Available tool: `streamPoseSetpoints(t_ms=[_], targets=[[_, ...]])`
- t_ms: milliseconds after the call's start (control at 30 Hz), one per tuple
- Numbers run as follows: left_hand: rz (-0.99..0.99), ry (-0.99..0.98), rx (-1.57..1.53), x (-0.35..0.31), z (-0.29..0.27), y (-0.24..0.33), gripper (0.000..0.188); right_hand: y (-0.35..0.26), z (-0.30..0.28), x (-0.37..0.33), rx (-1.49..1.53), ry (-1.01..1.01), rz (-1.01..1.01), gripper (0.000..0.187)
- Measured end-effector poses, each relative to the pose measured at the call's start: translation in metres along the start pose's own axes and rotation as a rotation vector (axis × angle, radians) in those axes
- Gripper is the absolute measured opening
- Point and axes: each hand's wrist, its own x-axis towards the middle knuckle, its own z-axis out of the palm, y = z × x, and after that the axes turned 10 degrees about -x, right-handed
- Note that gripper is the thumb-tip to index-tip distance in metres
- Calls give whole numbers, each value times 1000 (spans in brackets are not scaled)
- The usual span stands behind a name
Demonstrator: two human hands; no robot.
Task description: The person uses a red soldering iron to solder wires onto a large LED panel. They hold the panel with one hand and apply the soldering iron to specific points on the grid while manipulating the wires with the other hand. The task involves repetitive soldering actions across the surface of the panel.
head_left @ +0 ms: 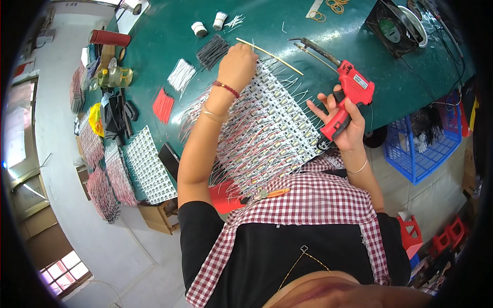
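- Wired circuit-board panel, flat on the green tabletop.
- Left hand at the panel's far edge, fingers curled; contents hidden.
- Right hand beside the panel's right edge, loosely gripping a red soldering gun.
- Probably best: steady the panel, keep fingers off the tip.

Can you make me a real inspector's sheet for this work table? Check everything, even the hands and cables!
Surface: shiny green tabletop, with bright glare near the top middle.
Job's things: white rectangular board sheet covered in thin wires; red plastic soldering gun.
Clutter: piles of thin black strands, white strands and red strands; thin straight tan stick; black square fan.
Hands: left hand at the sheet's top edge, fingertip grip unclear; right hand holds the soldering gun, tip pointing upper left.
Cables: thin dark cords by the table's right end.
Surroundings: blue plastic basket and red plastic stool at right.
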Motion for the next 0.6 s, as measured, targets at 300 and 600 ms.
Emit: streamPoseSetpoints(t_ms=[300,600], targets=[[89,130,-391,-20,-8,-5,8,0,1,-1,-7,13,11,29],[46,225,-176,-32,-9,-12,9,0,2,0,-28,4,0,30]])
